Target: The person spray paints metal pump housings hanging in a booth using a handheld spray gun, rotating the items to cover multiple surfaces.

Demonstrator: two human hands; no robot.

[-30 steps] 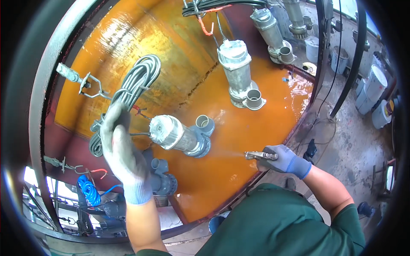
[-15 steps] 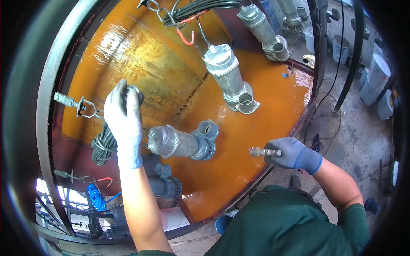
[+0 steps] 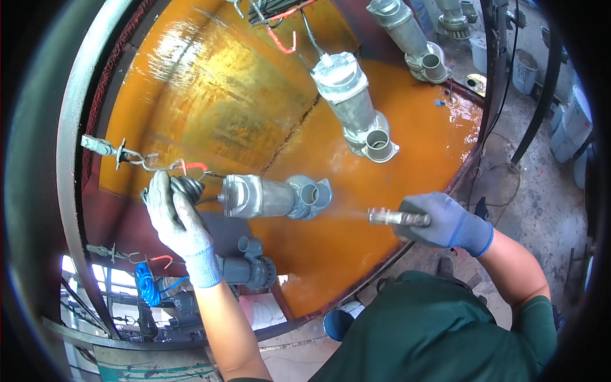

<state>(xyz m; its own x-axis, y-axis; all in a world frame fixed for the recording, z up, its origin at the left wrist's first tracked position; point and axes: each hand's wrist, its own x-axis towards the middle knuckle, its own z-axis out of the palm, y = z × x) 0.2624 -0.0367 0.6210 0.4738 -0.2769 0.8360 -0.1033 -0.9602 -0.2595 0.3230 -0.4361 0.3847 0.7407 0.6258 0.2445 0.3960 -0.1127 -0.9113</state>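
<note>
My left hand, in a pale glove with blue cuff, is closed around a coil of black cable. From that coil a submersible pump in grey metal hangs nearly level, its outlet end pointing right. A red hook on a chain shows just above the hand. My right hand, gloved likewise, grips a metal spray gun aimed left at the pump. Faint mist spreads from the gun's nozzle toward the outlet. The gun's trigger and my fingers on it are mostly hidden.
Other grey pumps hang beyond and another pump below left, by a blue cable coil. Orange-coated booth walls surround them. A dark frame post and white buckets stand at right.
My left hand has come down and left with the cable coil. The pump has turned, its outlet now facing more toward me. Mist now shows at the spray gun; the view has shifted slightly.
</note>
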